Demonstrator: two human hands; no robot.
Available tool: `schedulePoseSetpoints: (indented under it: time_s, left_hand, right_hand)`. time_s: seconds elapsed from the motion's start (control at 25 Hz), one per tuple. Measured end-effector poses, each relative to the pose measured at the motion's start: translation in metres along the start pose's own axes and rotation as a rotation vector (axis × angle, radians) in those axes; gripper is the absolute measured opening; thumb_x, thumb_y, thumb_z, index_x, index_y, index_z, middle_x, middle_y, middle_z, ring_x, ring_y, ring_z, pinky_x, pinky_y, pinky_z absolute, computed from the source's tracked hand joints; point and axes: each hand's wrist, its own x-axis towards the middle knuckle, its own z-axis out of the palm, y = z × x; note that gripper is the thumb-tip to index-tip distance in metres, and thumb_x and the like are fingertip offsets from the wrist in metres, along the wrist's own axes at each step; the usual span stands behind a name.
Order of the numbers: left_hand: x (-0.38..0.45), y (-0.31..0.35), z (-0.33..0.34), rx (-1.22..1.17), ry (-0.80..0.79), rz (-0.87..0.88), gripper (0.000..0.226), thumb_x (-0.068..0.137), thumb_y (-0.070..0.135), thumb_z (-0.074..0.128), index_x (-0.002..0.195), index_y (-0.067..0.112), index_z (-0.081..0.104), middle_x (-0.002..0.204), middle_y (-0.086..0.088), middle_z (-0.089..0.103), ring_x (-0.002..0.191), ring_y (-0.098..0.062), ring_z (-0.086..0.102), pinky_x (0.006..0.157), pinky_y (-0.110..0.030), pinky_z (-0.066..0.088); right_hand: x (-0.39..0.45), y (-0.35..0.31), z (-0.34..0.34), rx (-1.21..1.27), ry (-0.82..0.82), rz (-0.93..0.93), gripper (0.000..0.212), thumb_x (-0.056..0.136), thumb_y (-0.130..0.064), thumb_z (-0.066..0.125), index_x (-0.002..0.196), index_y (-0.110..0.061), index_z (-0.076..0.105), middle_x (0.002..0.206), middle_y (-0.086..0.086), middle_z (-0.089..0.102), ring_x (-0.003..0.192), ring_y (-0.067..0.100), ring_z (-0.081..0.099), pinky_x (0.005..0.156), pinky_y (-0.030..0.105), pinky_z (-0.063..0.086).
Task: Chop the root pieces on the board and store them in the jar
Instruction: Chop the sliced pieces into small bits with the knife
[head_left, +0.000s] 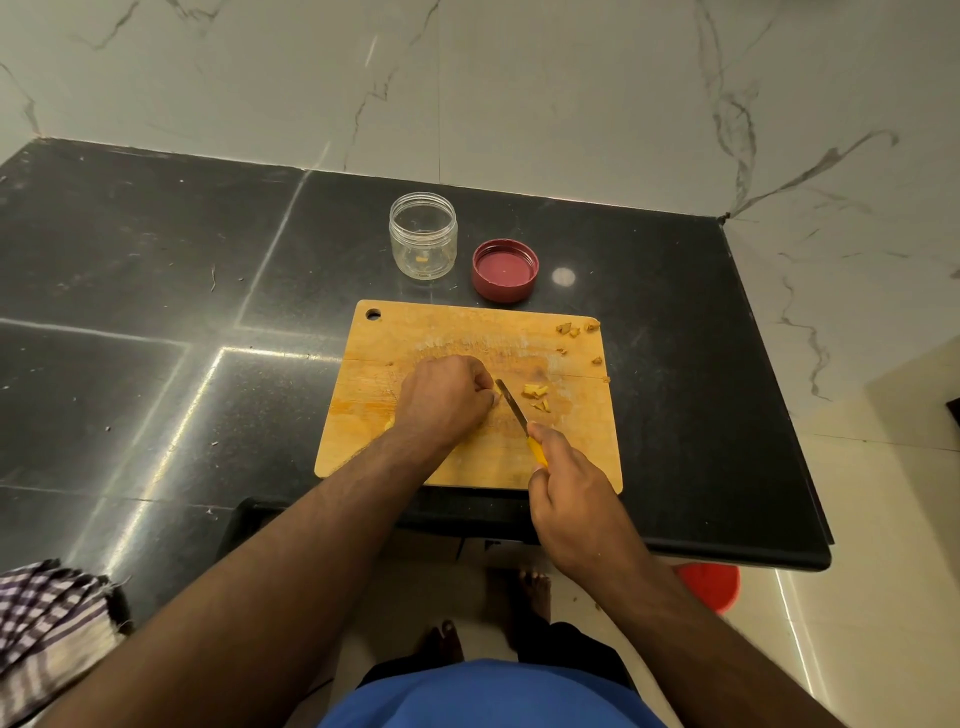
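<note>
Head view: my left hand pinches a root piece; my right hand grips the knife slanting just right of it.

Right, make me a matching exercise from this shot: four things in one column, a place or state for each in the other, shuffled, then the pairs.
Things:
1. jar
2. lid
3. knife
4. cloth

Places or states:
A. held in the right hand, blade on the board
B. upside down on the counter, right of the jar
C. at the counter's near left edge
D. open and upright, a few yellow bits at the bottom

Pairs: 1-D, 2-B, 3-A, 4-C
</note>
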Motion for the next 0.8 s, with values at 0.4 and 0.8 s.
schedulePoseSetpoints:
  time_s: [0.4,0.8]
  left_hand:
    - [0.000,0.004,-0.001,0.041,0.003,-0.004,0.013,0.089,0.033,0.072,0.098,0.025,0.076,0.094,0.007,0.073,0.090,-0.013,0.064,0.081,-0.037,0.059]
    - [-0.002,0.004,-0.003,0.045,-0.029,0.006,0.021,0.092,0.030,0.071,0.110,0.022,0.075,0.105,0.005,0.073,0.097,-0.013,0.064,0.087,-0.037,0.058]
  right_hand:
    - [-0.003,-0.002,0.003,-0.100,-0.047,0.023,0.048,0.101,-0.018,0.037,0.148,-0.026,0.030,0.123,0.001,0.056,0.100,0.011,0.053,0.081,0.024,0.043]
    - [-0.018,0.001,-0.008,-0.013,-0.002,0.035,0.047,0.102,-0.020,0.039,0.147,-0.029,0.031,0.127,-0.005,0.055,0.097,0.006,0.055,0.074,0.019,0.043]
